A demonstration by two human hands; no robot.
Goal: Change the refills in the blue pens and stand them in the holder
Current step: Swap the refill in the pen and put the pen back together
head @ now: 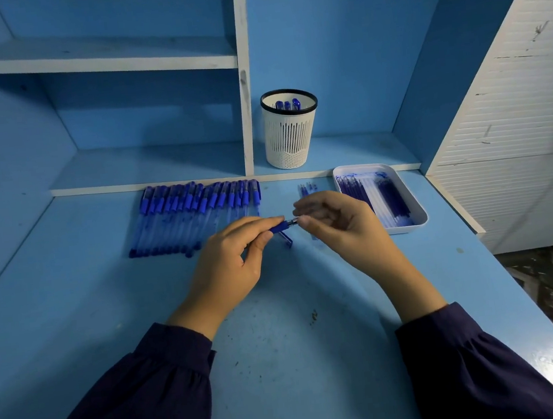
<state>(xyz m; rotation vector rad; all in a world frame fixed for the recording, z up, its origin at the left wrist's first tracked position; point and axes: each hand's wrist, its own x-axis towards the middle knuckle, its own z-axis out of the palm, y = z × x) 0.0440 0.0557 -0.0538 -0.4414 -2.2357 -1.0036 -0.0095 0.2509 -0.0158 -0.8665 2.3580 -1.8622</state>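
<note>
Pen (279, 227) held in both hands above the desk (284, 346)

Your left hand (230, 266) grips the pen by its blue barrel, fingers curled round it and thumb on the near side, so that it lies almost level and points to the right. Your right hand (335, 226) meets it there: thumb and forefinger pinch the small metal tip, while the other fingers hang loosely curled. Both hands hover near the middle of the desk, just in front of the shelf (161, 182). A blue cap (287, 239) lies on the desk right under the pen (it is partly hidden, so how it lies is hard to tell).

To the left, behind your left hand, a row of pens (193, 215) lies side by side, caps towards the shelf. The holder (291, 138), white with a black rim, stands upright on the shelf's lowest board, in the right-hand compartment, and a few capped pens (287, 104) stand inside it. At the right, a white tray (408, 225) sits on the desk, close to your right hand, with refills (377, 198) lying lengthwise in it. Between the row and the tray, a few thin blue sticks (307, 188) lie on the desk, partly hidden behind your right hand. Dark sleeves (151, 395) cover both your forearms down to the wrists.
</note>
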